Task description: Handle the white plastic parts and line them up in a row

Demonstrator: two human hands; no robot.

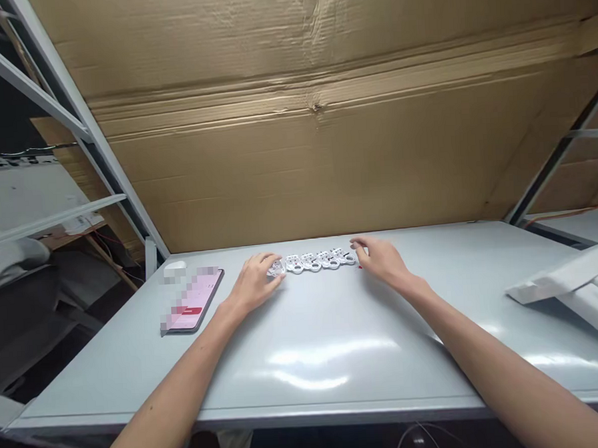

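Several small white flat pieces (312,262), each with a ring-shaped lower part and dark markings, lie in an overlapping row near the back of the table. My left hand (253,281) is at the row's left end, thumb and fingers apart on either side of the leftmost piece (276,268); whether they touch it I cannot tell. At the right end, my right hand (378,256) hovers with its thumb and forefinger apart, close to the last piece (348,259). A tiny red thing (360,267) shows just below its fingers, too small to name.
A phone (195,301) with a lit pink screen lies left of my left hand, with a small white object (175,268) behind it. Cardboard (316,169) walls off the back of the grey table (314,330). White long pieces (572,280) jut in at right; metal frame bars (86,128) stand left.
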